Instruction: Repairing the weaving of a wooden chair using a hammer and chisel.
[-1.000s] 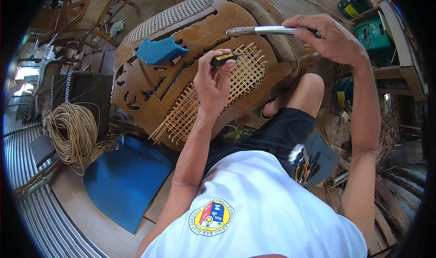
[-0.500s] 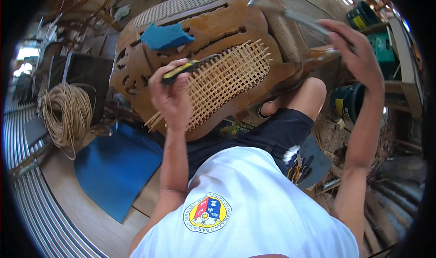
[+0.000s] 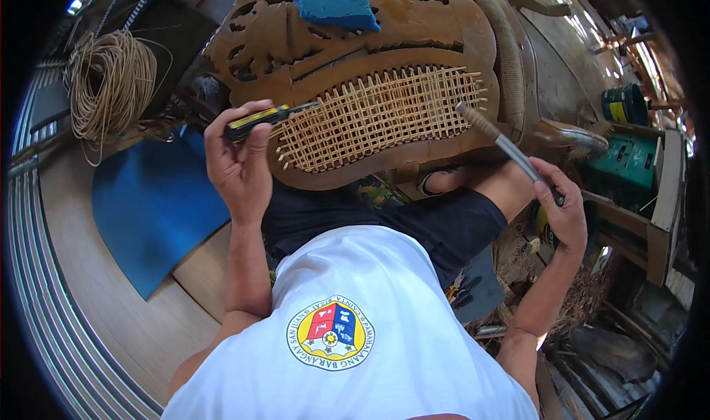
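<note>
Snugly in left fingers, yellow-black tool, woven cane rightward.

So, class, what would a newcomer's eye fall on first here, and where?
Probably the pale cane weave, upper middle, with a blue foam-like piece on the brown wood beyond it. By the weave's left end, the left hand holds a black-and-yellow tool; toward its right end, the right hand holds a metal rod. A tan coil stands out at upper left.
</note>
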Available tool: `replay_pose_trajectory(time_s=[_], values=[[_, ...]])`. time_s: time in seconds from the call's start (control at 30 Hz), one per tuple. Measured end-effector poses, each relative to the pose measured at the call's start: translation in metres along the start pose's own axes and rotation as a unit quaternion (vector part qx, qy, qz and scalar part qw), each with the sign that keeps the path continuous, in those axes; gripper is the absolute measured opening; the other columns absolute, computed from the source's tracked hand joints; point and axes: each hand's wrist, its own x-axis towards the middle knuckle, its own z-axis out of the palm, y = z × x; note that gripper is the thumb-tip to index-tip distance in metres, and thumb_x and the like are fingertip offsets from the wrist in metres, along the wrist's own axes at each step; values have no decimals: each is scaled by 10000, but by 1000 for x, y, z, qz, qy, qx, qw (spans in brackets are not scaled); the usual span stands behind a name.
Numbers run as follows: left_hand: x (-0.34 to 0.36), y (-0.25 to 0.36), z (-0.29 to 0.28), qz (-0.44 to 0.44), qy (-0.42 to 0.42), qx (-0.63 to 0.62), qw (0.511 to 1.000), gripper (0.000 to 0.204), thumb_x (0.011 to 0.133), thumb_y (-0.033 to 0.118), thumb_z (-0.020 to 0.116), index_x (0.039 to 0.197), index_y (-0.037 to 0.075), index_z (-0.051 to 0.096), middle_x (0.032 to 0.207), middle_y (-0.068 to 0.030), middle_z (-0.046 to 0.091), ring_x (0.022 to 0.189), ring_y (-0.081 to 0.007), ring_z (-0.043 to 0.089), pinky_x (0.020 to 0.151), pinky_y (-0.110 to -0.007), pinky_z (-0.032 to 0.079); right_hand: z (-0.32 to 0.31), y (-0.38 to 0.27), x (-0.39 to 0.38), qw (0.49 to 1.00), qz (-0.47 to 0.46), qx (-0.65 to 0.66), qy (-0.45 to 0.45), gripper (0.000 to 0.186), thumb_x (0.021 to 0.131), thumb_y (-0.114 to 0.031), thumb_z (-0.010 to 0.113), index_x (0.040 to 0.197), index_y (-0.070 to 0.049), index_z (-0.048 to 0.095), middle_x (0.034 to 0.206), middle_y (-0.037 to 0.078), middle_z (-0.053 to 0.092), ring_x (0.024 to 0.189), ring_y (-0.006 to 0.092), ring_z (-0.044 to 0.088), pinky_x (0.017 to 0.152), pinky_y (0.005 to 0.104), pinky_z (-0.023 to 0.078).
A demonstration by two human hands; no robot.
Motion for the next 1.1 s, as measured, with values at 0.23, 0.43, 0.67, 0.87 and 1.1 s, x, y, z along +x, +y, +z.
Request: replay_pose_trajectory(time_s=[0.23,0.43,0.67,0.87,1.1], values=[[5,-13,55,7,-96,-118,988,342,1002,65,708,1297,25,540,1215,-151,707,1108,-175,695,974,-294,574,18,-27,5,983,-105,-128,-83,314,991,-128,675,1272,7,706,1038,181,751,961,238,719,921,323,520],[0,-31,87,14,-131,-104,986,322,999,97,717,1275,26,568,1193,-118,715,1073,-153,708,904,-279,599,25,-30,13,987,-97,-97,-78,318,987,-92,677,1286,14,692,1070,168,751,960,235,718,912,323,526],[-3,-29,92,20,-150,-63,986,324,991,122,730,1265,35,580,1168,-102,723,1053,-149,719,890,-279,604,54,-40,36,992,-115,-49,-9,315,1019,-118,664,1302,20,673,1138,155,746,1034,216,710,958,311,513],[0,-22,93,5,-114,-122,986,300,988,115,733,1241,33,594,1176,-101,721,1044,-131,720,871,-273,605,48,-52,44,985,-153,-77,-12,309,1031,-151,650,1298,2,679,1149,155,749,1039,242,721,951,326,522],[-7,-25,100,-26,-177,-87,980,322,997,74,715,1274,46,552,1197,-123,717,1109,-170,688,955,-311,574,-6,-67,28,967,-121,-203,-97,319,976,-98,656,1281,-12,693,1133,171,744,1007,311,720,937,358,530]])
